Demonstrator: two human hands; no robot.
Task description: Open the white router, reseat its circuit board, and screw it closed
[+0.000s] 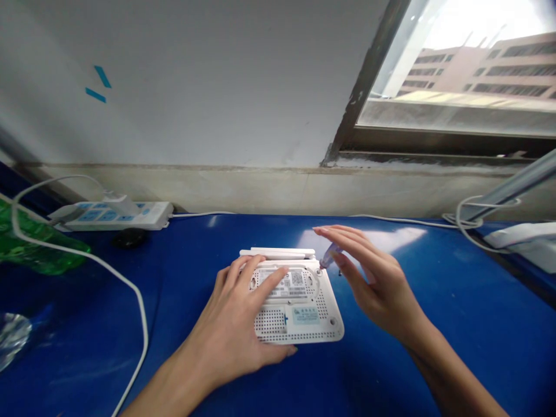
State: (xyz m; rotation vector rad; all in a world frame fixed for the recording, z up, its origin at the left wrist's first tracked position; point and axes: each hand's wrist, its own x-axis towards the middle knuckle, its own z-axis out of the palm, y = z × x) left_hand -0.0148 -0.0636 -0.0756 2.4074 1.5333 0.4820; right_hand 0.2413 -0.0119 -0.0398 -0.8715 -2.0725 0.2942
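Two hands: your left grip [228, 330] lies open on the white router [299, 330], your right grip [373, 278] pinching a translucent tool [330, 256] at its far corner.

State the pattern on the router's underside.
The router's underside is white with patches of small round vent holes; the head view shows it best.

A white wall [195, 98] stands behind the shiny blue worktop [456, 278], and a dark-framed window [452, 69] shows a pinkish building [490, 72] outside.

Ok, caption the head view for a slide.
Left hand steadies an upturned white router; right hand holds a translucent tool at its corner.
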